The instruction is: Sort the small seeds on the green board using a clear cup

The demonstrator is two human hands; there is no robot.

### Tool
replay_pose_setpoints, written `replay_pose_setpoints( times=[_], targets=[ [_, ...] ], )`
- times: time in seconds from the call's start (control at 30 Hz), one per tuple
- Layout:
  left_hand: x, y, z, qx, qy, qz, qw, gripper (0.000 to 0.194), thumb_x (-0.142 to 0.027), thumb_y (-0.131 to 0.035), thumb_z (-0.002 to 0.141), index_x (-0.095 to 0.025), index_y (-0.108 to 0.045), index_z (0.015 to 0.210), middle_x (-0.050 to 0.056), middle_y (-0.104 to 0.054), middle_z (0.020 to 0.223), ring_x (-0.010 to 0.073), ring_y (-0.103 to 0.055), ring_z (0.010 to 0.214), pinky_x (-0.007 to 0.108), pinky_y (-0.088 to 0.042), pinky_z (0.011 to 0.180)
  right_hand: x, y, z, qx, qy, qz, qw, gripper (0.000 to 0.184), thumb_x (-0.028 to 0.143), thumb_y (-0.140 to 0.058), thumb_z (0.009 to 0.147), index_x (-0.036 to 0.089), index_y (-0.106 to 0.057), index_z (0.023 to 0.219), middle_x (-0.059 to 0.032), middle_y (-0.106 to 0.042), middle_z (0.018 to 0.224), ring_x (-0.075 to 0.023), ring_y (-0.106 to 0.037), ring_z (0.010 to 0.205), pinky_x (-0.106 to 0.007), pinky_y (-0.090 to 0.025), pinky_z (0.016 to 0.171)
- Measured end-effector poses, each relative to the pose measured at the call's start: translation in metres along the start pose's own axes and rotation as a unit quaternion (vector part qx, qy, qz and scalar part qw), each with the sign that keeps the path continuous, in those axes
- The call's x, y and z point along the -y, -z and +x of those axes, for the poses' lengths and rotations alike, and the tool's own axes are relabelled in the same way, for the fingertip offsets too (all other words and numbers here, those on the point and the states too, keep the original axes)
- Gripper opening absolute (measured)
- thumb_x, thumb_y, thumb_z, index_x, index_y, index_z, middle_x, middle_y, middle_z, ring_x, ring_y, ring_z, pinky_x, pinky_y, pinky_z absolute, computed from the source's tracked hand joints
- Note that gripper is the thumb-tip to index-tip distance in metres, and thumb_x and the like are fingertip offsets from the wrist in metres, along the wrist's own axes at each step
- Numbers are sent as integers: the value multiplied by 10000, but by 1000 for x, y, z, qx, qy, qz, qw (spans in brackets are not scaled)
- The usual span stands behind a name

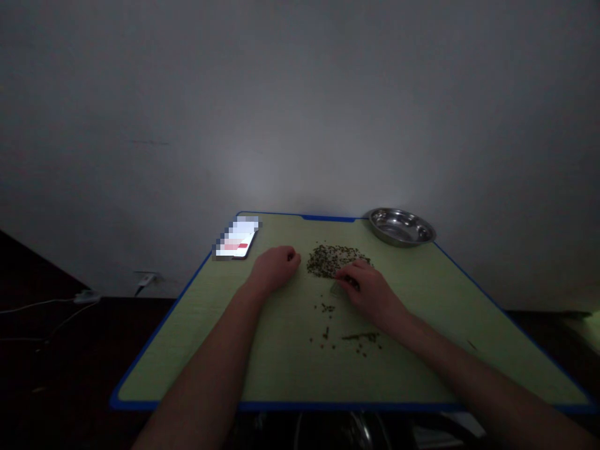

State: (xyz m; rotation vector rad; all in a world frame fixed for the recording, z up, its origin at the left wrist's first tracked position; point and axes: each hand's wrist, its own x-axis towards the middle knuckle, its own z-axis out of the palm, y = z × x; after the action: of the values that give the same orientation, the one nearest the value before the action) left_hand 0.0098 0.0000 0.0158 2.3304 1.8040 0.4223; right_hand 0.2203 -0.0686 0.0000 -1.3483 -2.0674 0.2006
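Note:
A loose pile of small dark grains (323,259), perhaps seeds or peppercorns, is spread on the light green tabletop (290,362). My left hand (275,267) rests to the left of the pile with its fingers curled into a fist; what lies inside, if anything, is hidden. At the pile's near right edge, my right hand (365,287) has its fingers bent inward and its fingertips pressed together low over the table. Dark specks show between those fingers, too small to make out. Closer to me lie a few stray grains (327,308) and a thin dark twig-like piece (357,337).
A shiny metal bowl (400,228) stands at the table's far right corner. On the far left lies a phone (239,240) with its screen lit. The table has a blue rim (328,219) and stands against a grey wall (300,112). Cables and a plug (147,279) are at left.

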Motion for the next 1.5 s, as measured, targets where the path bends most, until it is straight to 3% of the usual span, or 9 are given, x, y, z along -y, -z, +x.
replay_pose_setpoints(
  times=[0.23, 0.4, 0.67, 0.77, 0.97, 1.5],
  targets=[
    [1, -1, 1, -4, -9, 5, 1000, 336, -372, -363, 836, -187, -636, 773, 86, -661, 790, 176, -552, 694, 280, -353, 614, 3, -2, 6, 31, 16, 7, 999, 117, 137, -543, 818, 196, -643, 831, -41, -585, 831, -168, -559, 759, -310, -439, 703],
    [1, -1, 0, -6, -11, -4, 1000, 342, -381, -363, 837, -182, -634, 772, 90, -656, 792, 177, -547, 687, 285, -350, 611, -6, 0, 17, 16, 22, -3, 1000, 129, 126, -535, 819, 194, -644, 836, -45, -591, 843, -175, -557, 804, -320, -442, 739],
    [0, 0, 0, 0, -8, -5, 1000, 344, -367, -363, 833, -173, -644, 791, 94, -655, 796, 179, -545, 694, 291, -357, 623, -18, 26, 23, -18, 6, 3, 1000, 111, 140, -562, 807, 174, -660, 846, -49, -611, 809, -166, -570, 750, -307, -444, 706],
    [0, 0, 0, 0, -5, -1, 1000, 342, -367, -363, 830, -173, -643, 793, 91, -657, 801, 176, -546, 694, 286, -353, 610, -19, 30, 13, 4, 7, 14, 1000, 114, 134, -552, 808, 177, -654, 834, -41, -610, 804, -162, -569, 751, -304, -446, 706],
    [0, 0, 0, -2, -3, 2, 1000, 341, -361, -363, 832, -175, -647, 796, 88, -662, 816, 175, -558, 710, 279, -356, 614, -16, 18, 3, 41, 8, 29, 999, 126, 113, -550, 805, 186, -646, 843, -44, -611, 834, -169, -567, 783, -312, -448, 731],
    [1, -3, 2, -5, -6, 14, 1000, 345, -364, -364, 839, -179, -652, 805, 79, -663, 799, 173, -555, 705, 278, -361, 618, 20, -11, 23, 85, 80, 57, 992, 136, 91, -556, 811, 178, -658, 835, -29, -585, 816, -141, -551, 778, -265, -424, 724]
  ],
)
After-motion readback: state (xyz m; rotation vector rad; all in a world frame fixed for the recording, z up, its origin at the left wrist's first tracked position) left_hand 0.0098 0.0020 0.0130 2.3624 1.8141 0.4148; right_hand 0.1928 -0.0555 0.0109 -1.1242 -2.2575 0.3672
